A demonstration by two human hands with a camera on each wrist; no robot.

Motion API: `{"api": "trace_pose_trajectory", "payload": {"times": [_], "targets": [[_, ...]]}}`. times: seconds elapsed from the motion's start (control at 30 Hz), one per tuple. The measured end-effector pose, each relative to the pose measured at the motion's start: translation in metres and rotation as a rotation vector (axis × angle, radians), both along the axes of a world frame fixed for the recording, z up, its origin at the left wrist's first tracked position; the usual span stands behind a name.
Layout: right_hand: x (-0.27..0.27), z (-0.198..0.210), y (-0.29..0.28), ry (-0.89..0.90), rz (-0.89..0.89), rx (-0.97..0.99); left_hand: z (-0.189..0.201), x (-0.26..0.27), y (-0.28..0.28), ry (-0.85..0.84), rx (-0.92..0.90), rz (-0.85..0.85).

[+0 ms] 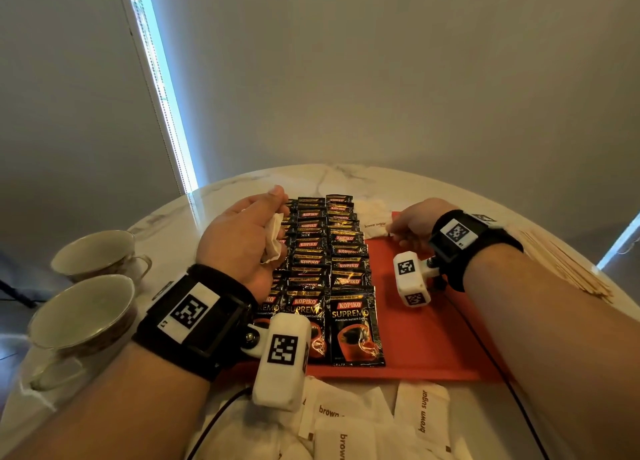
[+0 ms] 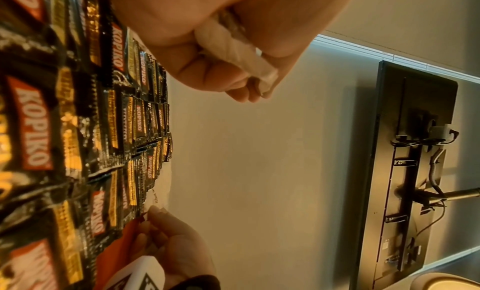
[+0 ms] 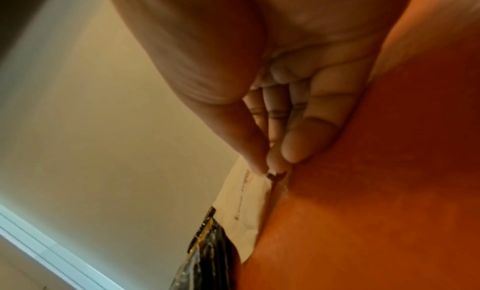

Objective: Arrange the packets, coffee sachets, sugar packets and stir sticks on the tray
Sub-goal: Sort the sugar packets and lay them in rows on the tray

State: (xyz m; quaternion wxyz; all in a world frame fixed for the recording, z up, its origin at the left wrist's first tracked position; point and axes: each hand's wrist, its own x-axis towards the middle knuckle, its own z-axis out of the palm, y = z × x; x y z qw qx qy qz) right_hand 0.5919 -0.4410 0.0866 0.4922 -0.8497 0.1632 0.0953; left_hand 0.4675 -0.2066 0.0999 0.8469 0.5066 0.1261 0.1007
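- Head view: coffee sachets (image 1: 325, 262) lie in overlapping columns on the left half of the red tray (image 1: 433, 338), so that part appears done; the left hand (image 1: 242, 241) hovers over them clutching white sugar packets (image 1: 272, 239); the right hand (image 1: 414, 225) pinches the corner of a brown sugar packet (image 1: 375, 225) at the tray's far edge; more loose sugar packets (image 1: 381, 421) wait on the table (image 1: 242, 182) near the viewer, stir sticks (image 1: 561, 262) lie off the tray at right, and two cups (image 1: 86, 297) stand at left
- Left wrist view: curled fingers (image 2: 228, 84) enclose the white packets above the sachet rows
- Right wrist view: thumb and fingertips (image 3: 275, 162) nip the packet corner against the tray; sugar placement seems barely begun
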Motion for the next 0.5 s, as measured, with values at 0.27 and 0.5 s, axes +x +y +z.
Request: {"api": "trace_pose_trajectory", "payload": {"times": [0.27, 0.5], "targets": [[0.0068, 0.0017, 0.0031, 0.02, 0.04, -0.076, 0.0016, -0.0009, -0.001, 0.02, 0.004, 0.034], [-0.0008, -0.0006, 0.0039, 0.027, 0.056, 0.053, 0.0042, -0.0024, -0.0029, 0.08, -0.053, -0.031]]}}
